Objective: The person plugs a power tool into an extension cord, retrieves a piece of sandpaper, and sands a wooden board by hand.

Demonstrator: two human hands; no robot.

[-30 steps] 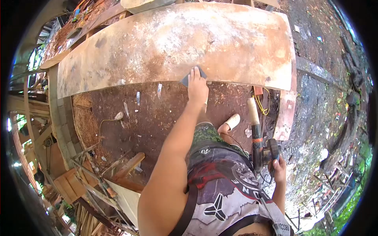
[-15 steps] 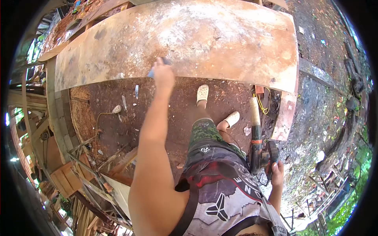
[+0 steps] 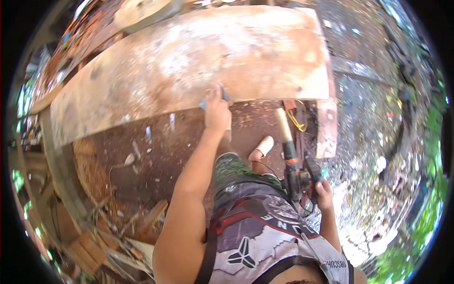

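Observation:
My left hand (image 3: 217, 111) reaches out over the near edge of a large worn board (image 3: 265, 52). Its fingers are closed around a small blue-and-dark block (image 3: 204, 103), partly hidden by the hand and blurred. Low at my right side, my right hand (image 3: 324, 193) grips the handle of a black-and-orange handheld blower (image 3: 294, 175). The blower's long tan nozzle (image 3: 283, 124) points away from me toward the board's near edge. White, brown and dark patches mark the board's surface.
Yellow cord (image 3: 298, 124) hangs below the board's right end, by a reddish plank (image 3: 326, 132). Scrap wood (image 3: 90, 251) lies at lower left. My light clog (image 3: 263, 146) stands on the dirt floor (image 3: 184, 146), where small litter is scattered.
My left hand has moved right along the board's near edge with the block. The view has shifted and blurred. My right hand still holds the blower.

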